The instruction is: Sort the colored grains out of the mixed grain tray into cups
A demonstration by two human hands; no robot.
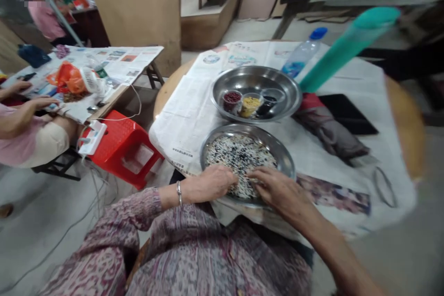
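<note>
Head view: both hands, left (pixel 211 184) and right (pixel 277 190), rest loosely curled on loose, light grains (pixel 239 157) in the near steel plate (pixel 286 159), below the bowl (pixel 256 81); pinching single grains likely works best.

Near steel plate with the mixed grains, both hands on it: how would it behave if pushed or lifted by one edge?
The plate looks shallow with a smooth rim, so it would probably slide easily on the newspaper. Lifted by one edge, the loose grains would likely run downhill and spill. It overhangs the table edge, so pushing nearer may tip it.
</note>
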